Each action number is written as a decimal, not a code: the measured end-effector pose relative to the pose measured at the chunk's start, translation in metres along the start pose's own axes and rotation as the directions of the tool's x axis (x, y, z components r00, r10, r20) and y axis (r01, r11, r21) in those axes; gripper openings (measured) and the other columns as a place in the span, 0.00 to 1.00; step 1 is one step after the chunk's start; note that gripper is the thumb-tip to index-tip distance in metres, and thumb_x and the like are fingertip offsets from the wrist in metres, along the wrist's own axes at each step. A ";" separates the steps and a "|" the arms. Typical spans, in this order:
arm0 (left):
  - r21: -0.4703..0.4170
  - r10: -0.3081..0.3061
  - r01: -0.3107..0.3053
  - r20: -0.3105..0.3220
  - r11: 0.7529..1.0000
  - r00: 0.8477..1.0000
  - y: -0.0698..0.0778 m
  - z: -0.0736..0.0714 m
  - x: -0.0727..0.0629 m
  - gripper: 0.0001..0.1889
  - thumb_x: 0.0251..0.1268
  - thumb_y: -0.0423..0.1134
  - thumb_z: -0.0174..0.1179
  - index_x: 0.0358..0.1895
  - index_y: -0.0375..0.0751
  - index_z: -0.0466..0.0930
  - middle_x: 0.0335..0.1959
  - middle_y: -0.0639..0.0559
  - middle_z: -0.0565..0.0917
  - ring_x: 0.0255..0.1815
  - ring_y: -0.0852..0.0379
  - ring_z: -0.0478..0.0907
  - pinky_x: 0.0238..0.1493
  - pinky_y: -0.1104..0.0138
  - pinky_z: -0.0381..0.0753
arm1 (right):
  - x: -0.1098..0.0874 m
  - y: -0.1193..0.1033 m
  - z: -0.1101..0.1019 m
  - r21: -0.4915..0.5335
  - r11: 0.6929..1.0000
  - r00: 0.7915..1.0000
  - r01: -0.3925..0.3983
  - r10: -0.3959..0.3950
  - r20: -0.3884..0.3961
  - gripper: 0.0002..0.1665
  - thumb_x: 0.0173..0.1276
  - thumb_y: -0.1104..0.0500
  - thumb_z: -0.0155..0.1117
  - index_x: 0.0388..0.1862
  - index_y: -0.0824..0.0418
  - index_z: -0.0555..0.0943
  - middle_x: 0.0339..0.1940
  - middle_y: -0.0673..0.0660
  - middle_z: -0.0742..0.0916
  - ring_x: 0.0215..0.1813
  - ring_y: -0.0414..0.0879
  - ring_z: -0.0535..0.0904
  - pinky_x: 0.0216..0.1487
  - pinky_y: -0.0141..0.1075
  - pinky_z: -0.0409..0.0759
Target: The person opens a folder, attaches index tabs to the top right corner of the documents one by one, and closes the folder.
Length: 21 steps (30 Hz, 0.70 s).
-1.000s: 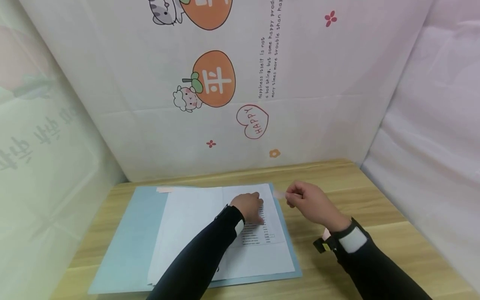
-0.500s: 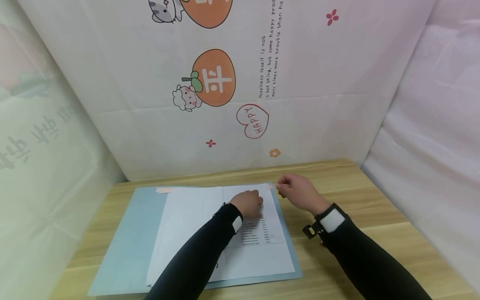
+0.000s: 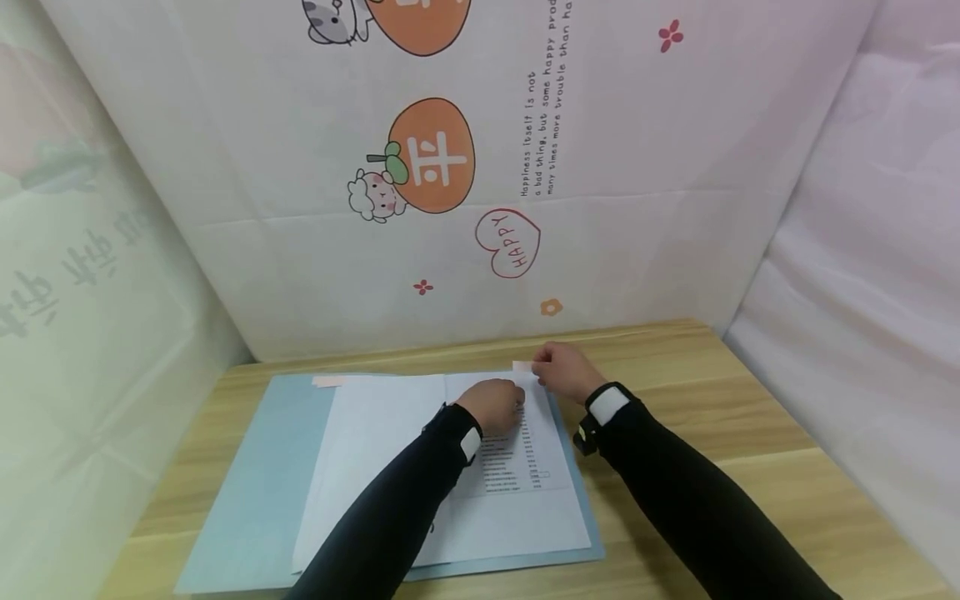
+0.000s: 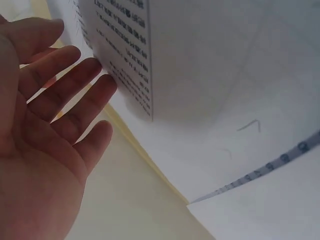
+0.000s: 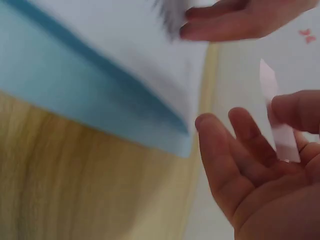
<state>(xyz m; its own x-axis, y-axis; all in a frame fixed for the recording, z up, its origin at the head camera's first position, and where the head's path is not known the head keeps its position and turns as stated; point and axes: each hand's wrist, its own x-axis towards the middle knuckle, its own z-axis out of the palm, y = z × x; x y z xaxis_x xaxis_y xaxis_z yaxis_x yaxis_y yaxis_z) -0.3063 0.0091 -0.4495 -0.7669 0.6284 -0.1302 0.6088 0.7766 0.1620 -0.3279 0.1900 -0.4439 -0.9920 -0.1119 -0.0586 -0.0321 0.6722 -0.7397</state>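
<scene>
A light blue folder point(image 3: 262, 475) lies spread on the table with white sheets point(image 3: 517, 529) inside, the right one carrying printed lines. My left hand point(image 3: 491, 407) rests on the upper part of the printed page; in the left wrist view its relaxed fingers point(image 4: 75, 112) meet the paper. At the page's top right corner, my right hand point(image 3: 567, 372) pinches a pale pink paper strip point(image 5: 280, 117) between thumb and finger. Part of that strip shows in the head view, left of the fingertips, overlapping the top edge of the page.
Another pink strip point(image 3: 328, 381) sits at the top edge of the left sheet. The wooden table point(image 3: 720, 433) extends to the right of the folder. A printed white cloth point(image 3: 637, 250) hangs behind it, with more cloth at both sides.
My right hand has moved left and away from me, bringing the pink strip from beside the folder to the page's top right corner. The left hand has stayed on the page.
</scene>
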 end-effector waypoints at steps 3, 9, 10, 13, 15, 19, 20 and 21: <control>-0.005 0.018 -0.018 -0.020 1.000 1.000 -0.002 0.002 0.001 0.05 0.70 0.40 0.60 0.41 0.46 0.85 0.35 0.56 0.80 0.33 0.58 0.73 0.44 0.65 0.75 | 0.007 0.004 0.002 -0.031 0.999 0.999 -0.025 0.025 0.019 0.05 0.73 0.61 0.59 0.37 0.61 0.80 0.34 0.56 0.84 0.35 0.49 0.79 0.33 0.39 0.76; 0.018 0.026 -0.026 -0.053 1.000 0.998 -0.010 0.011 0.006 0.09 0.71 0.40 0.58 0.48 0.49 0.87 0.45 0.52 0.76 0.39 0.58 0.72 0.45 0.68 0.74 | 0.014 0.007 0.003 -0.082 0.996 0.998 -0.034 0.037 0.043 0.06 0.72 0.62 0.58 0.34 0.61 0.80 0.31 0.56 0.83 0.34 0.50 0.77 0.32 0.39 0.74; 0.019 0.024 -0.023 -0.061 1.000 0.998 -0.011 0.012 0.007 0.10 0.71 0.40 0.58 0.49 0.49 0.86 0.48 0.51 0.75 0.41 0.58 0.73 0.46 0.68 0.74 | 0.015 0.008 0.003 -0.090 0.995 0.998 -0.036 0.040 0.043 0.06 0.72 0.62 0.59 0.34 0.61 0.80 0.31 0.55 0.83 0.34 0.50 0.77 0.32 0.38 0.74; 0.029 0.010 -0.008 -0.072 1.000 0.997 -0.014 0.013 0.010 0.11 0.71 0.40 0.58 0.52 0.49 0.85 0.60 0.47 0.73 0.49 0.57 0.75 0.54 0.68 0.74 | 0.021 0.013 0.003 -0.111 0.993 0.998 -0.043 0.049 0.045 0.06 0.72 0.61 0.59 0.34 0.61 0.80 0.31 0.55 0.83 0.34 0.50 0.77 0.31 0.38 0.74; 0.046 0.004 -0.001 -0.073 0.999 0.997 -0.016 0.014 0.012 0.11 0.71 0.41 0.58 0.53 0.49 0.84 0.67 0.46 0.70 0.57 0.56 0.74 0.58 0.67 0.73 | 0.025 0.017 0.003 -0.128 0.991 0.998 -0.042 0.048 0.042 0.07 0.71 0.61 0.59 0.33 0.61 0.81 0.30 0.55 0.83 0.33 0.50 0.77 0.31 0.38 0.74; 0.069 -0.023 0.026 -0.043 0.997 0.999 -0.015 0.017 0.018 0.13 0.72 0.42 0.58 0.56 0.50 0.81 0.75 0.47 0.63 0.69 0.53 0.67 0.65 0.64 0.68 | 0.030 0.023 0.002 -0.150 0.988 0.998 -0.044 0.051 0.047 0.07 0.71 0.61 0.59 0.33 0.62 0.81 0.29 0.54 0.84 0.32 0.49 0.77 0.30 0.38 0.73; 0.075 -0.029 0.031 -0.037 0.997 0.999 -0.015 0.017 0.019 0.13 0.72 0.42 0.57 0.56 0.50 0.80 0.76 0.47 0.61 0.71 0.52 0.65 0.66 0.63 0.67 | 0.031 0.024 0.002 -0.152 0.987 0.997 -0.051 0.059 0.050 0.08 0.72 0.61 0.59 0.33 0.62 0.81 0.29 0.54 0.84 0.32 0.49 0.77 0.30 0.38 0.73; 0.075 -0.033 0.036 -0.033 0.997 0.999 -0.014 0.016 0.020 0.13 0.72 0.42 0.58 0.56 0.50 0.80 0.77 0.46 0.60 0.72 0.52 0.63 0.67 0.62 0.66 | 0.033 0.024 0.001 -0.154 0.986 0.996 -0.057 0.066 0.057 0.08 0.72 0.61 0.59 0.33 0.62 0.81 0.29 0.54 0.85 0.32 0.49 0.77 0.30 0.39 0.73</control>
<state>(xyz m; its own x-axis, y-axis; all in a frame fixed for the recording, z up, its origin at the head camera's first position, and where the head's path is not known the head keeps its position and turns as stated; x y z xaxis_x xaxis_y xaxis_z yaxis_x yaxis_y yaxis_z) -0.3269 0.0110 -0.4701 -0.7931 0.6003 -0.1030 0.5945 0.7997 0.0838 -0.3609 0.2017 -0.4648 -0.9834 -0.1086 -0.1456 0.0058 0.7823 -0.6229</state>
